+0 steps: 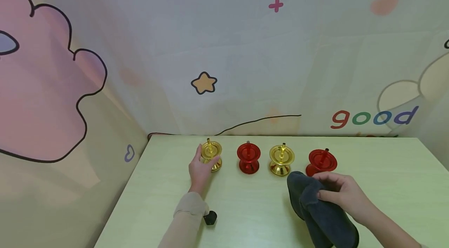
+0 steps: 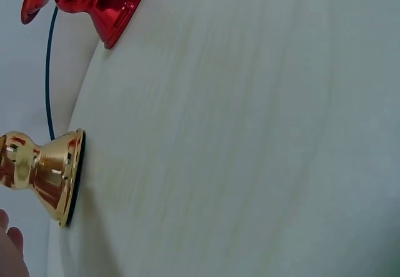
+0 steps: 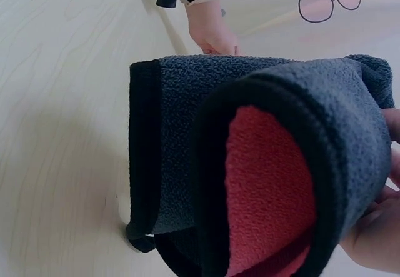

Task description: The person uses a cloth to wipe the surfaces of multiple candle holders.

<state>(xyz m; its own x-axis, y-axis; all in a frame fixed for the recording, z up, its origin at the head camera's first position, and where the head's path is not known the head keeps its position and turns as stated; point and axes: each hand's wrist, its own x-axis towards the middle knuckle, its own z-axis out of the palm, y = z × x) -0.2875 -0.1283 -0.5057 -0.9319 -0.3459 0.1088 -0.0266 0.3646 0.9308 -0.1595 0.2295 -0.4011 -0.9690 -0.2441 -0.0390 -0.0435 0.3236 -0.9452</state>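
Note:
My left hand [image 1: 200,170] reaches around the leftmost gold candle holder [image 1: 211,149], fingers on its left and thumb on its right. In the left wrist view, the fingertips [image 2: 15,239] show below that gold candle holder [image 2: 56,177], with a gap between them and its stem. My right hand [image 1: 345,193] pinches a folded dark grey cloth [image 1: 320,209] between thumb and fingers, and the cloth hangs over the front of the table. Its red inner side and black edging show in the right wrist view. Just behind the cloth stands a red candle holder [image 1: 322,160], its foot partly hidden.
Between those two holders stand another red candle holder [image 1: 249,156] and another gold candle holder [image 1: 281,158], all in a row towards the back of the pale table [image 1: 245,213]. A printed backdrop [image 1: 238,45] rises behind. A black wrist device [image 1: 210,218] sits at the left cuff.

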